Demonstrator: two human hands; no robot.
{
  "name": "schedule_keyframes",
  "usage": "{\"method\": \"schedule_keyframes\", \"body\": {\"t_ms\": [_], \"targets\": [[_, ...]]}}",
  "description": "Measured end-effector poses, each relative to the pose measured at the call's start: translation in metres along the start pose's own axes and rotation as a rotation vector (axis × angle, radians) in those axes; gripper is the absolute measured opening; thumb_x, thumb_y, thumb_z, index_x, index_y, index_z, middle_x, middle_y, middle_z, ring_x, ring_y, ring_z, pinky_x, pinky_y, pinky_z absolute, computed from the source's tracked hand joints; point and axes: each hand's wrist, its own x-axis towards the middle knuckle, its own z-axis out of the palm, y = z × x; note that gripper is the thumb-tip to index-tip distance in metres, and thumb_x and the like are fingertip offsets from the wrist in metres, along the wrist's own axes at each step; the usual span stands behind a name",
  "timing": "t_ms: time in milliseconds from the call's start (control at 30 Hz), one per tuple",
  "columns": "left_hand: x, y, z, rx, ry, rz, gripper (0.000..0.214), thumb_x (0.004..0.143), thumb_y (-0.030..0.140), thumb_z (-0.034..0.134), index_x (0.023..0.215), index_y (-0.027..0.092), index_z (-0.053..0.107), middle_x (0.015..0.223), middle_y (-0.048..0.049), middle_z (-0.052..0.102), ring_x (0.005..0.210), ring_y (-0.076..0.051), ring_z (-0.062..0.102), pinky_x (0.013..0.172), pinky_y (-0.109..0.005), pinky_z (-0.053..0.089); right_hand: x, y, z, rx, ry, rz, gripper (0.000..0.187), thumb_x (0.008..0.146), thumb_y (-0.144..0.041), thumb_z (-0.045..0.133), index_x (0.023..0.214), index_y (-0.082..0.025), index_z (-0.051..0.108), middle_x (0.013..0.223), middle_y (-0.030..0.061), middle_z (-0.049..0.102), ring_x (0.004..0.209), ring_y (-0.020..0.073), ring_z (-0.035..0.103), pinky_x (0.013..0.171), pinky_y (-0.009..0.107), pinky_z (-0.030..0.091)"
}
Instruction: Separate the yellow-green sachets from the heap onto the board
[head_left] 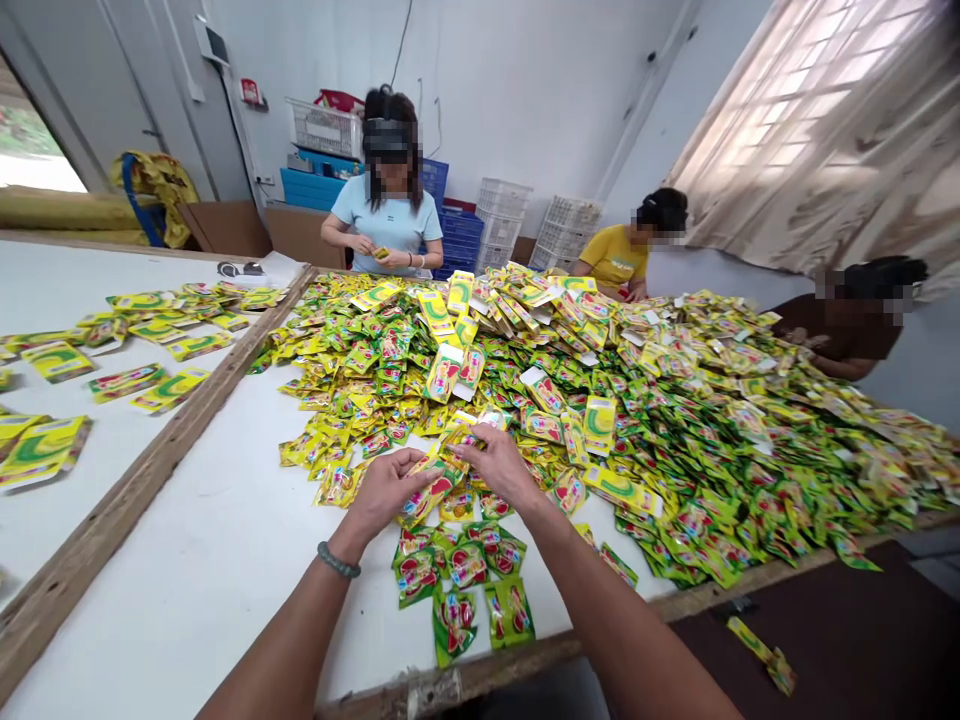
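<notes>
My left hand (pixel 386 493) and my right hand (pixel 495 462) meet over the near edge of a big heap of small yellow-green sachets (pixel 637 400). Both hands are closed on one bunch of sachets (pixel 435 480) held between them. A bead bracelet (pixel 339 561) circles my left wrist. Just below my hands several green sachets with red print (pixel 465 585) lie spread flat on the white table (pixel 217 560).
Three other people work at the far and right sides of the table. A wooden strip (pixel 150 470) divides this table from a left one with stacked sachet cards (pixel 45 450). Crates (pixel 502 220) stand by the back wall. One sachet strip (pixel 761 650) lies on the floor.
</notes>
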Motion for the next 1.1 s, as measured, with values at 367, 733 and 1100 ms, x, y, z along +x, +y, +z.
{"method": "schedule_keyframes", "body": {"t_ms": [367, 733, 1100], "targets": [[-0.005, 0.011, 0.000, 0.043, -0.074, -0.050, 0.037, 0.056, 0.042, 0.076, 0.082, 0.016, 0.070, 0.053, 0.0031, 0.059, 0.047, -0.011, 0.050, 0.045, -0.022, 0.035, 0.005, 0.002, 0.011, -0.024, 0.155, -0.010, 0.027, 0.068, -0.043, 0.066, 0.076, -0.017, 0.068, 0.065, -0.0008, 0.060, 0.059, 0.0127, 0.048, 0.057, 0.023, 0.036], [-0.003, 0.005, -0.001, -0.246, -0.120, -0.214, 0.038, 0.060, 0.040, 0.076, 0.089, 0.016, 0.070, 0.075, -0.0034, 0.071, 0.065, -0.020, 0.065, 0.063, -0.030, 0.050, -0.018, 0.010, 0.030, -0.008, 0.137, -0.017, 0.028, 0.077, -0.046, 0.058, 0.074, -0.019, 0.064, 0.075, 0.0021, 0.058, 0.075, 0.0164, 0.049, 0.074, 0.029, 0.040], [-0.005, 0.002, 0.009, -0.318, -0.161, -0.176, 0.034, 0.069, 0.041, 0.069, 0.089, 0.013, 0.068, 0.074, -0.0051, 0.069, 0.063, -0.016, 0.061, 0.062, -0.026, 0.048, -0.035, 0.004, 0.032, 0.030, -0.122, 0.013, 0.028, 0.078, -0.045, 0.060, 0.067, -0.020, 0.070, 0.112, 0.0066, 0.051, 0.113, 0.0260, 0.034, 0.100, 0.042, 0.028]]}}
